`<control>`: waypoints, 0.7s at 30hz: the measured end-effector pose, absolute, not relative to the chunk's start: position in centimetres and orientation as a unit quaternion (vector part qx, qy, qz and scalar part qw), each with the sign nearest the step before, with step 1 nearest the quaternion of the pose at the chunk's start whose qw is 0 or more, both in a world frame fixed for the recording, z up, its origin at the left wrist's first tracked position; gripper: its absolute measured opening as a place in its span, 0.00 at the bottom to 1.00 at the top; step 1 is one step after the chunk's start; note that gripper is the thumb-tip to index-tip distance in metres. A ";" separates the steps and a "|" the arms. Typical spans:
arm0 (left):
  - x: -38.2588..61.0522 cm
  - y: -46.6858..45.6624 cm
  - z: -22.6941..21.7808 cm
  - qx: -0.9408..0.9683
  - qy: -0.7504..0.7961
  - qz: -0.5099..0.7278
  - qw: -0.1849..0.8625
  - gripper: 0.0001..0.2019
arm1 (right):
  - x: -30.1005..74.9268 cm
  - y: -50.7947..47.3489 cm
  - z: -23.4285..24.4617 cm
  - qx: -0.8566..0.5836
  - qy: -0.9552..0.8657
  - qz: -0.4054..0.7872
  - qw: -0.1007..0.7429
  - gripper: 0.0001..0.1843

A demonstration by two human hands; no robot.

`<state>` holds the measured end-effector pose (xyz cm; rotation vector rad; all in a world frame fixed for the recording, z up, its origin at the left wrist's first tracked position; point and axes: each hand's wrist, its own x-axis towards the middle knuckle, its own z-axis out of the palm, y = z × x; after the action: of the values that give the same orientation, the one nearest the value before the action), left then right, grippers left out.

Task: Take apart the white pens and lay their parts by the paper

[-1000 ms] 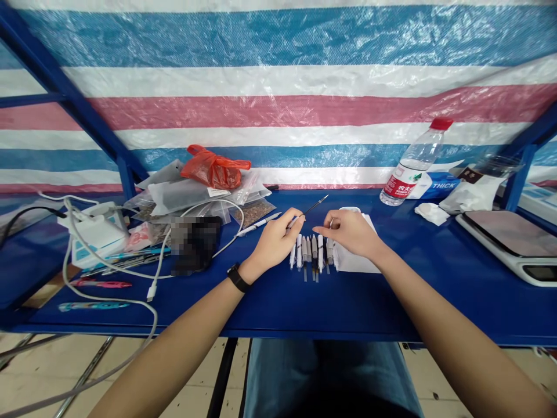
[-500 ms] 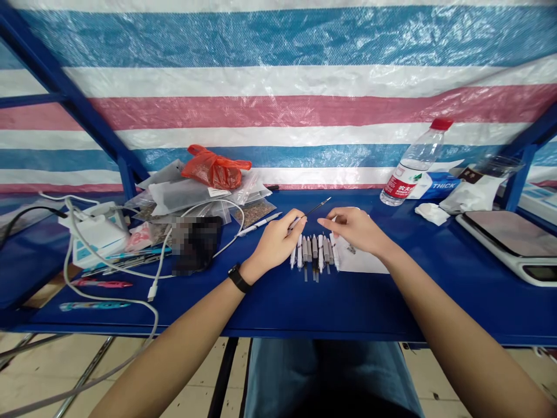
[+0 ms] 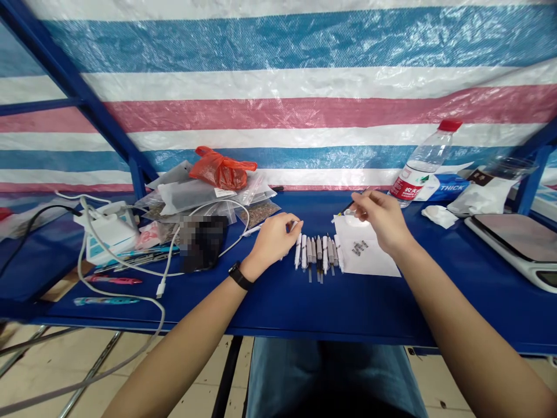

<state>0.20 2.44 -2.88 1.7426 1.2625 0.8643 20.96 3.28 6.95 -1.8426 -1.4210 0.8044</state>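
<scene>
My left hand [image 3: 275, 237] is closed, with the end of a white pen barrel [image 3: 295, 224] showing between thumb and fingers; most of it is hidden. Between the fingertips of my right hand [image 3: 383, 217] is a thin dark pen refill [image 3: 347, 208] with a yellowish end, tilted down to the left. A row of pen parts [image 3: 319, 249], white barrels and grey grip pieces with refills sticking out, lies on the blue table between the hands. Below my right hand, several small metallic pieces [image 3: 360, 248] rest on a white paper sheet [image 3: 376, 266].
A phone [image 3: 209, 244], white cables, pens [image 3: 114, 280] and a white device [image 3: 108, 232] lie at the left. Behind them are plastic bags and a red bag [image 3: 223, 168]. At the right stand a water bottle [image 3: 421, 165], a crumpled tissue [image 3: 439, 216] and a scale [image 3: 516, 241].
The refill has passed from my left hand to my right hand. My right hand has moved up and to the right, uncovering the paper and the metallic pieces. The view has shifted slightly.
</scene>
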 end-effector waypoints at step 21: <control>-1.0 2.7 -2.8 0.689 0.606 0.250 0.308 0.08 | 18.7 1.8 7.4 -0.722 -0.615 0.317 -0.008 0.26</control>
<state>-0.96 2.73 -2.84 1.8228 1.6035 0.6597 18.70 1.79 7.38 -2.2784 -1.9433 1.0002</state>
